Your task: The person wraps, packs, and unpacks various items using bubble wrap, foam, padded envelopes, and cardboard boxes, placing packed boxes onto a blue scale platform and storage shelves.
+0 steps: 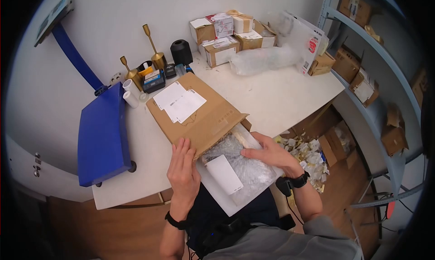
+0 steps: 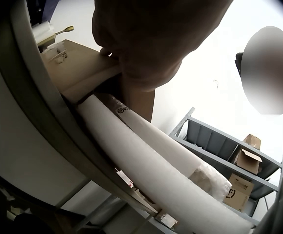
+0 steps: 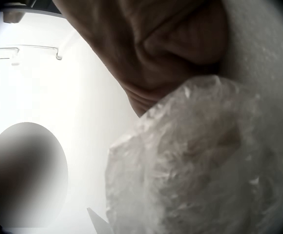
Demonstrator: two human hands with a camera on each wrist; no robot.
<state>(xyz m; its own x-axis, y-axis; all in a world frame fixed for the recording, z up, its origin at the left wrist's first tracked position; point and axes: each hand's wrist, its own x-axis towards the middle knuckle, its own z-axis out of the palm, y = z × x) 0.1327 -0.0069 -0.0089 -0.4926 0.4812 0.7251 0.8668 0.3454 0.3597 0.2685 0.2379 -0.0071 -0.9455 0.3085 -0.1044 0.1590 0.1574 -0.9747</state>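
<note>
A flat cardboard box [image 1: 199,106] with white labels lies on the table, its open end toward the person. Partly out of that end is a bubble-wrapped item [image 1: 258,169] with a white card [image 1: 224,174] on it, on a white foam sheet [image 1: 222,205]. My left hand [image 1: 183,176] rests on the box's near left corner, fingers straight. My right hand [image 1: 272,153] grips the wrapped item and foam at their right edge, thumb on top. In the left wrist view, foam [image 2: 151,170] sticks out of the box below the left hand [image 2: 146,44]. Bubble wrap [image 3: 180,161] touches my right hand [image 3: 166,48].
A blue scale [image 1: 104,137] stands at the left on the table [image 1: 290,101]. Brass holders, paper rolls and a black cylinder [image 1: 181,52] are behind the box. Small cartons [image 1: 220,50] and a bubble-wrap roll [image 1: 265,60] lie at the back. Shelves [image 1: 385,56] hold cartons at the right.
</note>
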